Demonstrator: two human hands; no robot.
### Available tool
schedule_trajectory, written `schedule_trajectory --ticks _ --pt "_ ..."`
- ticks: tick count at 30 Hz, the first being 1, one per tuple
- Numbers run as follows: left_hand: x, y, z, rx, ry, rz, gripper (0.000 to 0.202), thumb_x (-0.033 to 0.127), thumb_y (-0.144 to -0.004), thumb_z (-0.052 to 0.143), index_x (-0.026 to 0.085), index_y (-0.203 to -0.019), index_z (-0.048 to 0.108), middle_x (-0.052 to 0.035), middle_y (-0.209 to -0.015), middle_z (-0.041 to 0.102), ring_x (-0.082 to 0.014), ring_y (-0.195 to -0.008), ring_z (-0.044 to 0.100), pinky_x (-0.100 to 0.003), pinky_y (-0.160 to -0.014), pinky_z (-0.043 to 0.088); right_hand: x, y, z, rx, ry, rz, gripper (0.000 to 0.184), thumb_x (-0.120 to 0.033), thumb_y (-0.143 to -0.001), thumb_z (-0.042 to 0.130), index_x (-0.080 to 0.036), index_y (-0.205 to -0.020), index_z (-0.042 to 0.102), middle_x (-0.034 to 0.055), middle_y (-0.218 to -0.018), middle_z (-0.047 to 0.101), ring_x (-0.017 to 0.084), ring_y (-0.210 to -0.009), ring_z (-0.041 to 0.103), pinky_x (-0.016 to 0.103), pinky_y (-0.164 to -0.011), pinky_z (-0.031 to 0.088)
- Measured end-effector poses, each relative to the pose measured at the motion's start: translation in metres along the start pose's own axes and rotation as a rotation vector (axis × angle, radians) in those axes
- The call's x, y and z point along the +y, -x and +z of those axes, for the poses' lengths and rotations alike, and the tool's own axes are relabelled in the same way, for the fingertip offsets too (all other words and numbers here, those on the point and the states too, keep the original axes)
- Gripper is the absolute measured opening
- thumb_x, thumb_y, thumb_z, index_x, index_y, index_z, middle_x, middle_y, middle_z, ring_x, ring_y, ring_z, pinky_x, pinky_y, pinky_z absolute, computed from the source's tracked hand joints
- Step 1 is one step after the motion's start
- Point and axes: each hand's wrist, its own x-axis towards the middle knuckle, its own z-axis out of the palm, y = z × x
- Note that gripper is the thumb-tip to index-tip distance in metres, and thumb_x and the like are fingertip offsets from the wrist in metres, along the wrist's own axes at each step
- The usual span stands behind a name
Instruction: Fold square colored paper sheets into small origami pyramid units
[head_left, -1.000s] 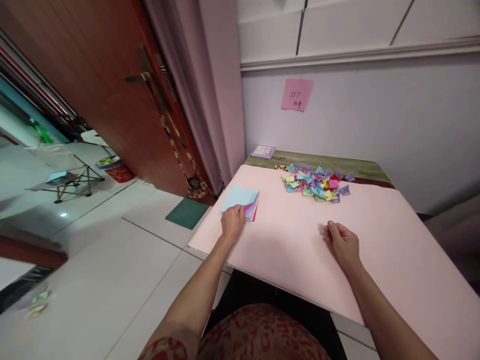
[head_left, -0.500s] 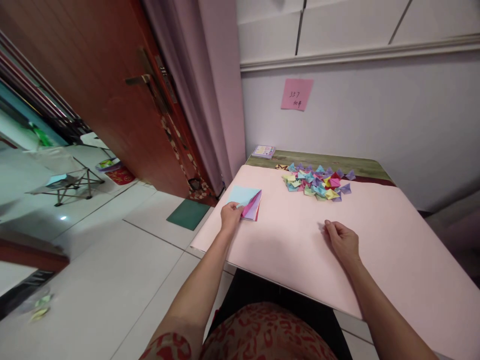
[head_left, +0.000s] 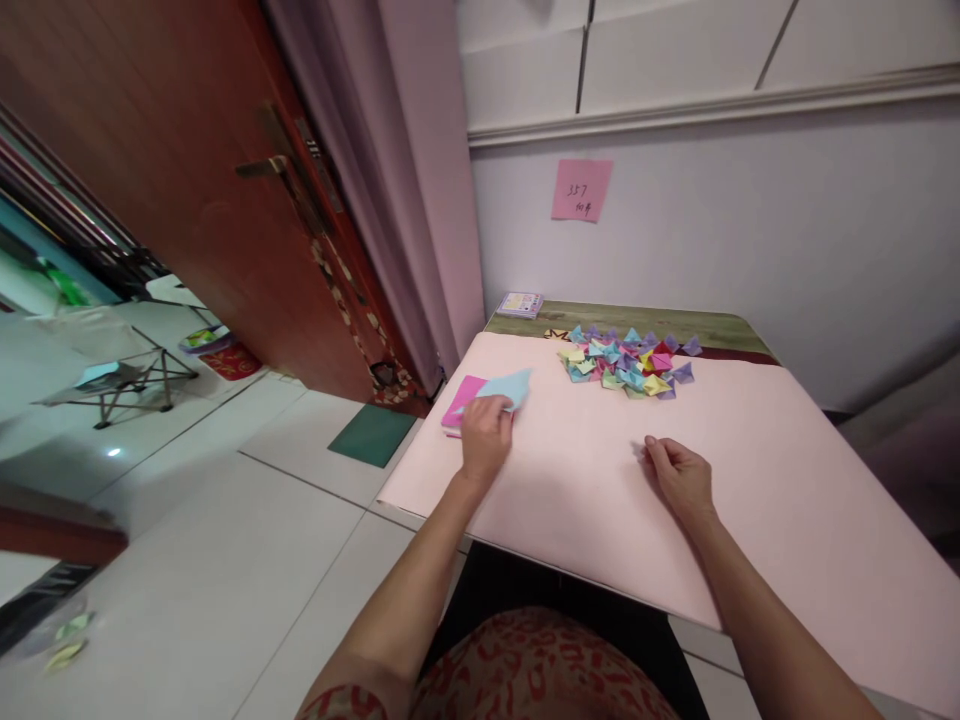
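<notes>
A light blue sheet of paper (head_left: pixel 513 387) is pinched in my left hand (head_left: pixel 487 436), lifted over a stack of coloured paper (head_left: pixel 459 402) whose top sheet is magenta. My right hand (head_left: pixel 684 480) rests at the middle of the pink-covered table, thumb and forefinger pressed together. A small greyish scrap (head_left: pixel 638 451) sticks out at those fingertips; its kind is too small to make out. Beyond both hands lies a pile of small folded paper pieces (head_left: pixel 628 362) in blue, yellow, pink, purple and green.
The table (head_left: pixel 570 480) has a pink cover, with a green wood-grain strip at its back. A small pack of cards or booklets (head_left: pixel 520 305) lies at the back left corner. A pink note (head_left: pixel 582 190) is stuck to the wall. A wooden door (head_left: pixel 195 200) stands at left.
My left hand has pulled the light blue sheet up and to the right, uncovering the magenta top of the stack. My right hand stays nearly in place. The view has shifted slightly.
</notes>
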Motion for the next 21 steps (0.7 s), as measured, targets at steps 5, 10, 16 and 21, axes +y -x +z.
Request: schedule_trajectory --ticks 5,10,16,21 --pt "0.034 0.030 0.044 -0.357 0.227 0.340 0.032 0.000 -0.076 0.042 0.021 -0.089 0.062 -0.0062 -0.109 0.071 -0.0206 -0.105 0.061 -0.040 -0.100 0.043 -0.012 0.006 0.005 0.030 0.062 -0.116 0.067 -0.048 -0.077 0.067 -0.022 -0.137 0.049 0.0050 -0.103 0.070 0.013 -0.058 0.058 0.028 -0.061 0.051" --pt "0.028 0.054 0.069 -0.527 0.372 0.267 0.035 -0.002 -0.070 0.042 0.021 -0.089 0.060 -0.0046 -0.117 0.070 -0.0193 -0.116 0.059 -0.046 -0.112 0.034 -0.024 0.009 0.003 -0.029 0.235 -0.311 0.072 -0.028 -0.078 0.061 -0.030 -0.146 0.039 0.0086 -0.146 0.045 0.015 -0.076 0.063 0.029 -0.062 0.055" --pt "0.021 0.055 0.062 -0.615 0.534 0.130 0.035 -0.003 -0.063 0.045 0.021 -0.085 0.057 -0.0053 -0.116 0.069 -0.0190 -0.116 0.060 -0.047 -0.114 0.032 -0.015 0.006 0.000 -0.193 0.316 -0.423 0.052 -0.010 -0.070 0.062 -0.033 -0.116 0.068 0.0009 -0.143 0.049 0.019 -0.098 0.066 0.026 -0.068 0.056" --pt "0.022 0.054 0.062 -0.552 0.335 0.048 0.053 -0.002 -0.061 0.050 0.022 -0.107 0.061 -0.0061 -0.122 0.066 -0.0217 -0.120 0.056 -0.049 -0.116 0.026 -0.011 0.008 0.002 -0.223 0.351 -0.478 0.032 -0.011 -0.075 0.062 -0.032 -0.096 0.075 -0.0007 -0.131 0.061 0.017 -0.093 0.068 0.027 -0.071 0.055"
